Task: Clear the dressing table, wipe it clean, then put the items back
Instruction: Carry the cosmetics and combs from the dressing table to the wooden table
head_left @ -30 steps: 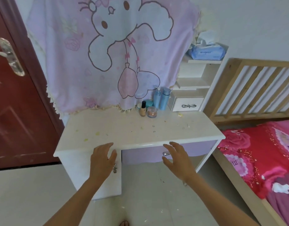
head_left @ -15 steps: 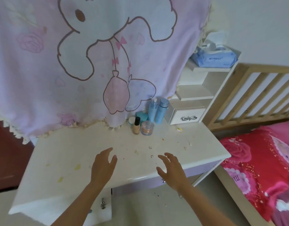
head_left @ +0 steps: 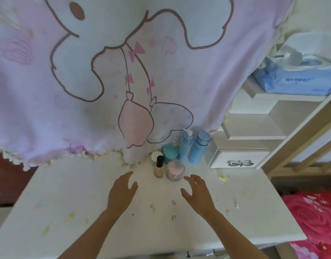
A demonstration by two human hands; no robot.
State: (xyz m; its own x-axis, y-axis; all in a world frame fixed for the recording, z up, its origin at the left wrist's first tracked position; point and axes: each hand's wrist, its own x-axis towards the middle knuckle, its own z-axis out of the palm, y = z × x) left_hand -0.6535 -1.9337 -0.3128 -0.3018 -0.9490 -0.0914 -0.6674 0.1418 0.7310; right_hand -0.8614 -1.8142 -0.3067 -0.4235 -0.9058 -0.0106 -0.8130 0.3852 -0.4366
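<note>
Now both hands hover over the crumb-speckled white desk point(head_left: 67, 186) — left hand point(head_left: 121, 192) and right hand point(head_left: 198, 195) spread, holding nothing — just short of the black-capped beige bottle point(head_left: 159, 168) and pink-lidded round jar point(head_left: 175, 170) at the back.

Your bench point(head_left: 67, 193) is white, flecked with yellow specks. Behind it you see a lilac cloth point(head_left: 48, 109) printed with a white cartoon rabbit outlined in brown, with pink bows. The pump bottle point(head_left: 185, 146) and capped bottle point(head_left: 199, 148) are light blue. The foundation bottle point(head_left: 159, 168) is beige with a black cap. The bedspread point(head_left: 314, 217) is red with pink roses.
</note>
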